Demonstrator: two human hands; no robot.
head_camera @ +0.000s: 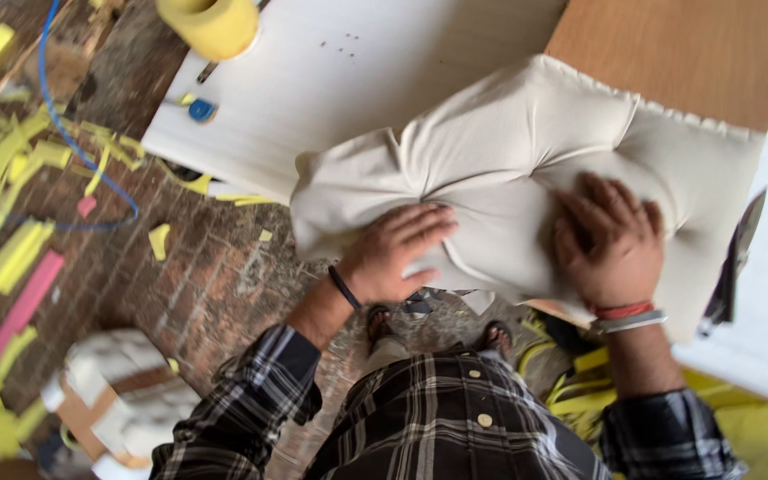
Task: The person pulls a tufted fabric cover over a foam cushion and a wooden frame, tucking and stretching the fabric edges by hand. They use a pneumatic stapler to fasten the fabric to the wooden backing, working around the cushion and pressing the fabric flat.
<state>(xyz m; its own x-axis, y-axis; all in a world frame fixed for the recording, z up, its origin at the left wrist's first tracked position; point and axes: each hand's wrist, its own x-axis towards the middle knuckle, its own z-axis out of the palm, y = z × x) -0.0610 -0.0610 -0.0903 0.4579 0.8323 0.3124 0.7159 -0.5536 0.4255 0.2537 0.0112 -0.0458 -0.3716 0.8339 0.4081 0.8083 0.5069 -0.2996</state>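
Both hands flat, fingers spread, on cream cushion (526,169). Left hand (393,253) w/ open grip at front edge. Right hand (606,240) presses nearby, clamping nothing.

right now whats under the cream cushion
The cream cushion lies on a white board and a wooden panel; both hands press it. Directly beneath is hidden.

an upholstery workshop is shown; a cream tufted cushion (526,178) is laid on a white worktop (331,71); yellow foam offcuts (11,258) and pink strips (24,307) are scattered over a worn brick floor (215,284); a blue cable (64,133) is trailed across it.
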